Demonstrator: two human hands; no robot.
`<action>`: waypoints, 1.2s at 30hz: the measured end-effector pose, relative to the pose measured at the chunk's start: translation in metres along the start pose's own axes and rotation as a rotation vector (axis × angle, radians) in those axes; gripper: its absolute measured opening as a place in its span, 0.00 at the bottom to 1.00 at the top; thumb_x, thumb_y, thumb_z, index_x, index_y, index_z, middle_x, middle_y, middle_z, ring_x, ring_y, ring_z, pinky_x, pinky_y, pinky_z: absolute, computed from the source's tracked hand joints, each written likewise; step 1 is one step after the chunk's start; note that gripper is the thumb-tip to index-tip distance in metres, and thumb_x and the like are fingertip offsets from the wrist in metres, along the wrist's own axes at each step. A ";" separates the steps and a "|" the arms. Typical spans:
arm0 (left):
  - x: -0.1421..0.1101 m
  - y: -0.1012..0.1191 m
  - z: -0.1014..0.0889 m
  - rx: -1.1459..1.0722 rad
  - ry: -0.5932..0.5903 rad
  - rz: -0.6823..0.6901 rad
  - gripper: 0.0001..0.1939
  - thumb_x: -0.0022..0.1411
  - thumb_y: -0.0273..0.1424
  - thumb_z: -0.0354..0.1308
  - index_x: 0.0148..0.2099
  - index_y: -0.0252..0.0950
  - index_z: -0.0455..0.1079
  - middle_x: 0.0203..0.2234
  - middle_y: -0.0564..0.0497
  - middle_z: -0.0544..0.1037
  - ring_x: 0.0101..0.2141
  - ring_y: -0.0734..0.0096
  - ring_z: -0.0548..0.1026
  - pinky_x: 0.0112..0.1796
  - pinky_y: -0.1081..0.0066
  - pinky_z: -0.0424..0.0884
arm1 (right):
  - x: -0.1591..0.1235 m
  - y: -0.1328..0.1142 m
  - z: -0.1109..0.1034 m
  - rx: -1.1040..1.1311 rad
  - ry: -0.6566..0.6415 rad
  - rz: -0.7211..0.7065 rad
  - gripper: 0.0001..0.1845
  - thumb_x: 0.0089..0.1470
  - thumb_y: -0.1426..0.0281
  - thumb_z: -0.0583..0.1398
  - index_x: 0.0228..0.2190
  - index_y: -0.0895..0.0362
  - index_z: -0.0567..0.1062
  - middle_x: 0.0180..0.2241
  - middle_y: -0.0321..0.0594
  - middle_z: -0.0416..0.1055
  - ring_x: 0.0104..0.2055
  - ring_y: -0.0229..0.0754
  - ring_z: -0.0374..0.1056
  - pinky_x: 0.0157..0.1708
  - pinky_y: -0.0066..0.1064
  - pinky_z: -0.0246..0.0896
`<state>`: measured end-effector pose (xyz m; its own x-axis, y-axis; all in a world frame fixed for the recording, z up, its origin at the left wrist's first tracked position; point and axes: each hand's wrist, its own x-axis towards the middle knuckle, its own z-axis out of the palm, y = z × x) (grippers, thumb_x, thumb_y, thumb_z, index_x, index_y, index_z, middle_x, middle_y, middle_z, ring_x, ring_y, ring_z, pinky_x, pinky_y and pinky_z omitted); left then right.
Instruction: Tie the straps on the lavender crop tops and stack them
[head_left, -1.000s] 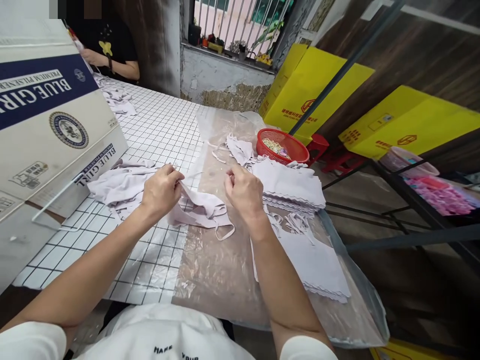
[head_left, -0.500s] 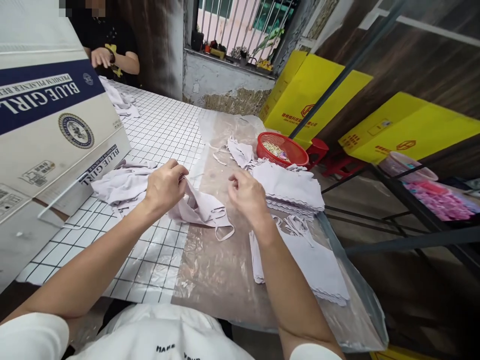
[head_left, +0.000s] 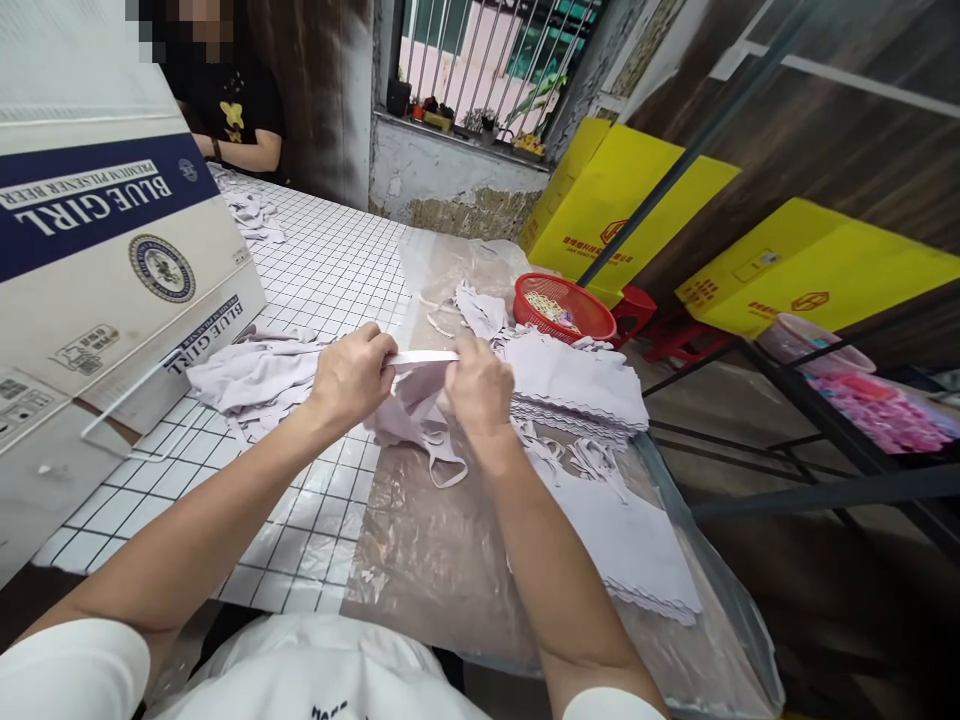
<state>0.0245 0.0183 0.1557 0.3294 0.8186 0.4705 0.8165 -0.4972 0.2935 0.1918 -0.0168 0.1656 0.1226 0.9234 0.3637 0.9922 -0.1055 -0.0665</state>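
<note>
A pale lilac garment with thin straps hangs from both my hands above the table, its looped strap resting on the plastic sheet. Between the hands one edge of it, a whitish band, is stretched straight. My left hand is closed on the left end of that band. At the other end, my right hand is closed too, slightly blurred. Left of my left hand lies a heap of crumpled lilac garments. Just beyond my right hand is a stack of flat lilac pieces with wavy edges, and a second stack lies nearer.
A large beer carton stands at the left on the grid-patterned table. A red basket holds pale strips. Yellow boxes stand behind, and a dark metal rack is at the right. Another person sits at the far end.
My right hand has moved left and closed on the garment's edge, which is now stretched between both hands. My left hand has shifted slightly right. The other person's arm has lowered.
</note>
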 end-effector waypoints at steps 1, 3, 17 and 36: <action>0.001 -0.004 -0.001 0.006 -0.003 -0.010 0.13 0.55 0.26 0.54 0.39 0.37 0.77 0.35 0.47 0.78 0.31 0.63 0.76 0.26 0.68 0.67 | 0.002 0.010 -0.003 -0.011 0.032 0.026 0.15 0.58 0.78 0.51 0.42 0.59 0.75 0.40 0.50 0.72 0.37 0.47 0.67 0.35 0.35 0.56; 0.002 -0.011 -0.006 -0.007 -0.005 -0.015 0.14 0.56 0.26 0.53 0.40 0.37 0.78 0.35 0.46 0.79 0.31 0.62 0.76 0.27 0.67 0.69 | 0.003 0.028 -0.009 -0.028 0.088 0.059 0.13 0.57 0.77 0.53 0.40 0.58 0.75 0.38 0.49 0.72 0.35 0.46 0.66 0.33 0.35 0.54; 0.006 -0.009 -0.076 -0.199 0.260 0.137 0.14 0.58 0.24 0.50 0.38 0.36 0.78 0.38 0.47 0.77 0.37 0.64 0.75 0.34 0.65 0.74 | -0.020 0.078 -0.028 0.072 0.175 0.116 0.05 0.51 0.74 0.57 0.27 0.55 0.72 0.32 0.41 0.63 0.30 0.42 0.59 0.29 0.33 0.51; -0.107 -0.065 0.034 -0.255 -0.313 -0.052 0.12 0.63 0.36 0.55 0.45 0.35 0.70 0.36 0.46 0.77 0.33 0.64 0.75 0.32 0.68 0.69 | -0.073 0.040 0.055 0.566 -0.474 -0.067 0.09 0.57 0.75 0.55 0.32 0.57 0.75 0.31 0.37 0.71 0.33 0.39 0.66 0.35 0.29 0.61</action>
<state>-0.0479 -0.0273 0.0582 0.4514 0.8729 0.1851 0.7050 -0.4760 0.5258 0.2211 -0.0680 0.0854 -0.0880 0.9950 -0.0477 0.8181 0.0449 -0.5734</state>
